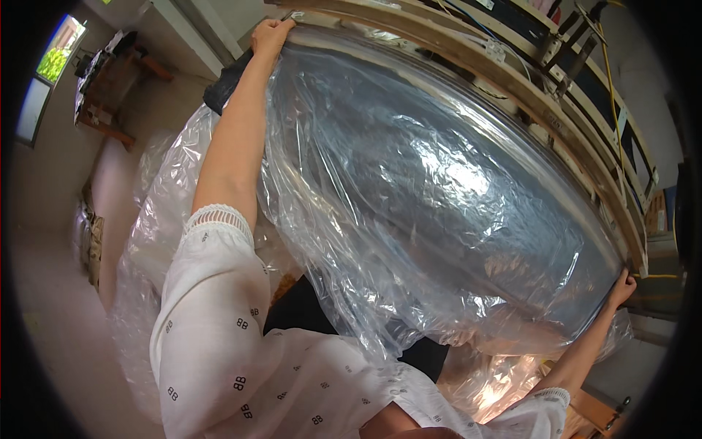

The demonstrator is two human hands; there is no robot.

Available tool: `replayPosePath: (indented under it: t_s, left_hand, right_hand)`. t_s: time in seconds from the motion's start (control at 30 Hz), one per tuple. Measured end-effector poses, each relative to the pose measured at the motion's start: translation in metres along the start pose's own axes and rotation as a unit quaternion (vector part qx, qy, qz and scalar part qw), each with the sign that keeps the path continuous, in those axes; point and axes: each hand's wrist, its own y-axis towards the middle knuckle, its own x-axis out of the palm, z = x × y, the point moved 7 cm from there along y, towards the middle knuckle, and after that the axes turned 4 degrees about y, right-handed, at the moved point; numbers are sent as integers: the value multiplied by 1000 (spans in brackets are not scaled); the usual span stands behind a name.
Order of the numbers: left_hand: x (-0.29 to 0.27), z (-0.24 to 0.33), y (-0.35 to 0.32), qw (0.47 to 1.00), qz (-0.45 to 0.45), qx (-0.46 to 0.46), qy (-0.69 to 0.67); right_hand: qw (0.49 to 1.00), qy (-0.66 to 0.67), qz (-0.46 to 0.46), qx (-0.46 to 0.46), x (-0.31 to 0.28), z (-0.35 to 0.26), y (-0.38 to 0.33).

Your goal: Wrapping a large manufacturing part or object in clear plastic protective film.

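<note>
**Clear film stretched across frame**

Head view: the left hand and right hand each grip an edge of a wide, crinkled transparent plastic sheet, spread against a long wooden frame. It looks light, limp, slippery and tearable; edges offer best hold.

clear plastic bag | large, crinkled | draped over wooden frame

Plastic sheet: clear, glossy, grey-blue cast with white glare patches. Wooden frame: pale tan, unpainted. Sleeve: white fabric, small dark repeating motif, white lace trim at cuff. Cable: yellow. Roll end: black. Floor: pale beige. Window: green foliage outside.
</note>
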Motion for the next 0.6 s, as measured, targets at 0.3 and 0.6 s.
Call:
replayPosePath:
  t_s: [0.3, 0.6]
  left_hand:
    - [-8, -24, 3, 959, -28, -96, -264]
    - [6, -10, -15, 969, -233, -33, 80]
  right_hand:
    - [987, 77, -34, 135, -2, -14, -10]
    - [956, 171, -147, 191, -9, -115, -46]
